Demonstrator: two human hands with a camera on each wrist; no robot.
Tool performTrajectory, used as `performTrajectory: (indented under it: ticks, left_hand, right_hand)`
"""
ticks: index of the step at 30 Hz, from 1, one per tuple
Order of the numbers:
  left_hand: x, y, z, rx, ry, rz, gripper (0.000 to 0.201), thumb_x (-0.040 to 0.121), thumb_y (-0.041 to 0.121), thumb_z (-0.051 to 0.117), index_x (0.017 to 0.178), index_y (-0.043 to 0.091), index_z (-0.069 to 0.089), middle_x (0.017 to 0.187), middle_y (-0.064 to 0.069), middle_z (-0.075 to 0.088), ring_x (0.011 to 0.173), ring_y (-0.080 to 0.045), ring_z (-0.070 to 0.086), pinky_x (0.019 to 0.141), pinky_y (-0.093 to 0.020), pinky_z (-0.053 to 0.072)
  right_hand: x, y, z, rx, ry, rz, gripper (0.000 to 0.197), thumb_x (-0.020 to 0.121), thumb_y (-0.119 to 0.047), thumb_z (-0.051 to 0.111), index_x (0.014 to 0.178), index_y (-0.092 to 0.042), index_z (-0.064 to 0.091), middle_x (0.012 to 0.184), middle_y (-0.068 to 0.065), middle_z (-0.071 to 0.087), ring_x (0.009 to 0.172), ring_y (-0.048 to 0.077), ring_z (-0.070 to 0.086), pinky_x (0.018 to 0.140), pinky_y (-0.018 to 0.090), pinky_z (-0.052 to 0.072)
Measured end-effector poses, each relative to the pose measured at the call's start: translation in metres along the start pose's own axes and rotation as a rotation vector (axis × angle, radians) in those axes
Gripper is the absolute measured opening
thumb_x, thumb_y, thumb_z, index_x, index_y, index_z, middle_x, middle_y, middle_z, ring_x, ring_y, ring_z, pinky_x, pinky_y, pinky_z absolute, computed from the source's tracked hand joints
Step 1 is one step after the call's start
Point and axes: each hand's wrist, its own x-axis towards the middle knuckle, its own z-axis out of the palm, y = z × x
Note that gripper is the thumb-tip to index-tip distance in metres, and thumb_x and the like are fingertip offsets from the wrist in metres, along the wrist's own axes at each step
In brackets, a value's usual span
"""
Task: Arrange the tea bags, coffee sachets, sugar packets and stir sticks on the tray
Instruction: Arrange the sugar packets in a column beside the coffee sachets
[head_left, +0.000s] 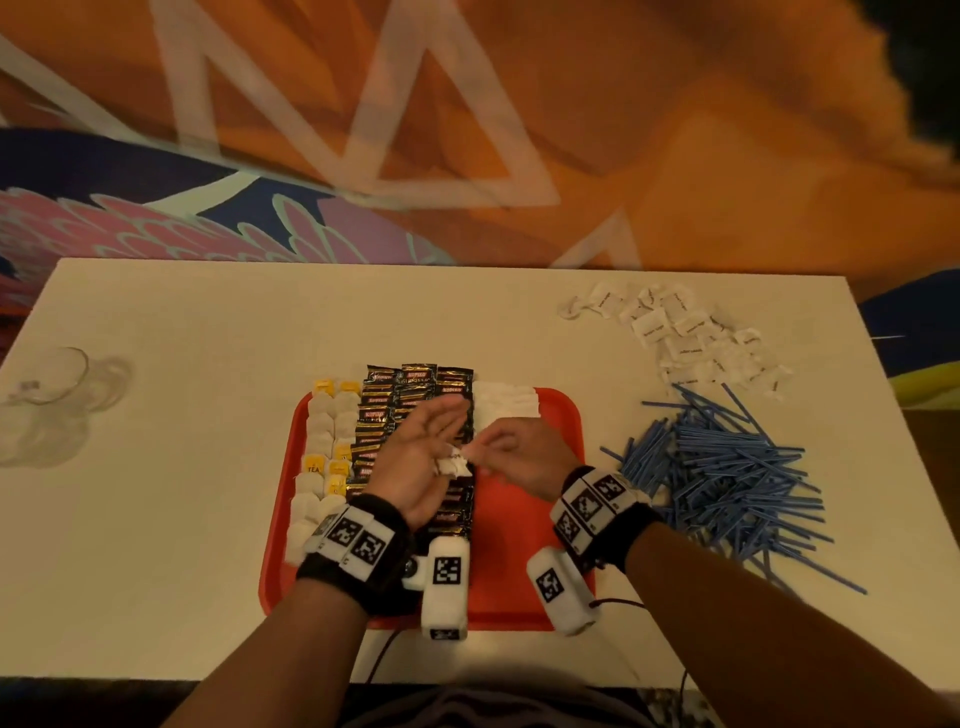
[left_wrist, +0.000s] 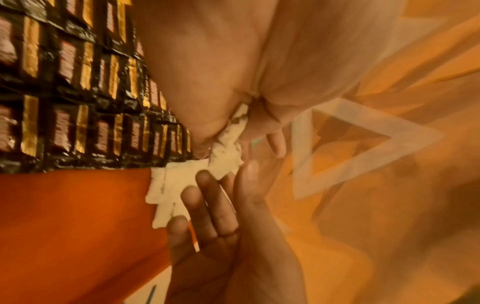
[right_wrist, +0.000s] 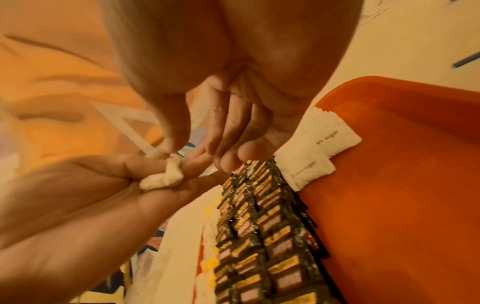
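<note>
My left hand (head_left: 426, 447) hovers palm-up over the red tray (head_left: 519, 525), fingers stretched out, its thumb holding a small wad of white sugar packets (head_left: 453, 463) (left_wrist: 226, 148) (right_wrist: 162, 179). My right hand (head_left: 488, 447) meets it from the right and pinches one packet of the wad with thumb and fingertips. On the tray lie two columns of tea bags (head_left: 322, 441) at the left, black coffee sachets (head_left: 415, 384) (right_wrist: 259, 226) in the middle and a short row of sugar packets (head_left: 506, 402) (right_wrist: 319, 148) at the far right. The tray's right half is bare red.
Loose sugar packets (head_left: 691, 332) lie heaped at the table's back right. In front of them sprawls a pile of blue stir sticks (head_left: 727, 478), right of the tray. Clear glass cups (head_left: 47, 395) stand at the left edge. A patterned wall rises behind the white table.
</note>
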Motion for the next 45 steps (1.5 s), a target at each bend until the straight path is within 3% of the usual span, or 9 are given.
performTrajectory:
  ticks: [6, 11, 16, 19, 23, 34, 39, 42, 45]
  left_hand:
    - [-0.006, 0.008, 0.023, 0.035, -0.117, 0.033, 0.073, 0.074, -0.028, 0.026, 0.124, 0.014, 0.060, 0.139, -0.006, 0.057, 0.136, -0.015, 0.045, 0.117, -0.038, 0.033]
    - [-0.013, 0.008, 0.033, 0.149, -0.143, 0.047, 0.060, 0.087, -0.022, 0.037, 0.128, 0.016, 0.058, 0.134, -0.007, 0.056, 0.121, -0.019, 0.053, 0.097, -0.033, 0.047]
    - [-0.015, 0.000, 0.035, 0.254, 0.033, 0.157, 0.024, 0.091, -0.008, 0.060, 0.107, 0.009, 0.066, 0.102, -0.021, 0.068, 0.087, -0.025, 0.066, 0.069, -0.031, 0.052]
    - [-0.019, 0.001, 0.037, 0.223, 0.078, 0.232, 0.023, 0.088, -0.009, 0.065, 0.100, 0.010, 0.062, 0.073, -0.003, 0.067, 0.073, -0.020, 0.065, 0.062, -0.029, 0.052]
    - [-0.023, 0.002, 0.042, 0.270, 0.042, 0.272, 0.027, 0.088, -0.007, 0.066, 0.097, 0.011, 0.049, 0.052, 0.011, 0.057, 0.064, -0.014, 0.062, 0.064, -0.032, 0.053]
    - [-0.019, -0.006, 0.039, 0.343, 0.087, 0.378, 0.022, 0.090, 0.000, 0.067, 0.087, 0.017, 0.054, 0.049, 0.012, 0.046, 0.055, -0.015, 0.044, 0.069, -0.036, 0.041]
    - [-0.018, -0.005, 0.035, 0.395, 0.121, 0.422, 0.025, 0.089, 0.001, 0.069, 0.079, 0.025, 0.067, 0.071, -0.001, 0.065, 0.069, -0.016, 0.059, 0.070, -0.037, 0.049]
    - [-0.017, -0.006, 0.031, 0.439, 0.113, 0.430, 0.025, 0.090, 0.003, 0.067, 0.084, 0.026, 0.074, 0.089, -0.012, 0.071, 0.079, -0.016, 0.065, 0.074, -0.036, 0.054]
    - [-0.016, -0.009, 0.028, 0.416, 0.073, 0.426, 0.023, 0.092, 0.001, 0.065, 0.094, 0.021, 0.077, 0.097, -0.010, 0.074, 0.087, -0.020, 0.069, 0.074, -0.033, 0.058]
  right_hand:
    - [-0.020, -0.021, -0.008, 0.226, -0.019, 0.030, 0.015, 0.078, -0.010, 0.080, 0.087, -0.017, 0.070, 0.079, 0.000, 0.071, 0.068, 0.009, 0.064, 0.062, 0.026, 0.050]
    - [-0.033, -0.026, -0.015, 0.245, 0.091, -0.016, 0.020, 0.077, 0.001, 0.077, 0.085, -0.014, 0.069, 0.074, -0.001, 0.068, 0.065, 0.013, 0.061, 0.056, 0.024, 0.048]
    - [-0.040, -0.027, -0.028, 0.222, 0.191, -0.038, 0.024, 0.079, 0.003, 0.074, 0.090, -0.017, 0.068, 0.083, -0.002, 0.066, 0.058, 0.005, 0.061, 0.049, 0.020, 0.046]
    - [-0.042, -0.025, -0.033, 0.284, 0.272, -0.030, 0.019, 0.081, 0.003, 0.071, 0.085, -0.016, 0.068, 0.078, 0.001, 0.065, 0.051, 0.007, 0.061, 0.046, 0.024, 0.045]
    - [-0.042, -0.024, -0.030, 0.305, 0.353, -0.045, 0.012, 0.079, -0.019, 0.078, 0.084, -0.024, 0.069, 0.078, -0.004, 0.071, 0.070, 0.012, 0.065, 0.060, 0.030, 0.055]
    - [-0.035, -0.022, -0.023, 0.375, 0.492, -0.062, 0.011, 0.083, -0.024, 0.071, 0.076, -0.033, 0.072, 0.080, -0.002, 0.074, 0.076, 0.021, 0.068, 0.076, 0.044, 0.055]
    - [-0.044, -0.023, -0.022, 0.290, 0.318, -0.227, 0.017, 0.085, -0.013, 0.074, 0.091, -0.029, 0.071, 0.100, -0.005, 0.072, 0.087, 0.006, 0.067, 0.069, 0.026, 0.056]
    - [-0.045, -0.018, -0.021, 0.200, 0.269, -0.259, 0.019, 0.085, -0.010, 0.073, 0.085, -0.029, 0.073, 0.078, 0.008, 0.073, 0.061, 0.014, 0.062, 0.063, 0.029, 0.053]
    - [-0.041, -0.013, -0.020, 0.207, 0.278, -0.203, 0.024, 0.085, -0.007, 0.072, 0.098, -0.028, 0.072, 0.054, -0.006, 0.066, 0.050, 0.007, 0.057, 0.060, 0.023, 0.049]
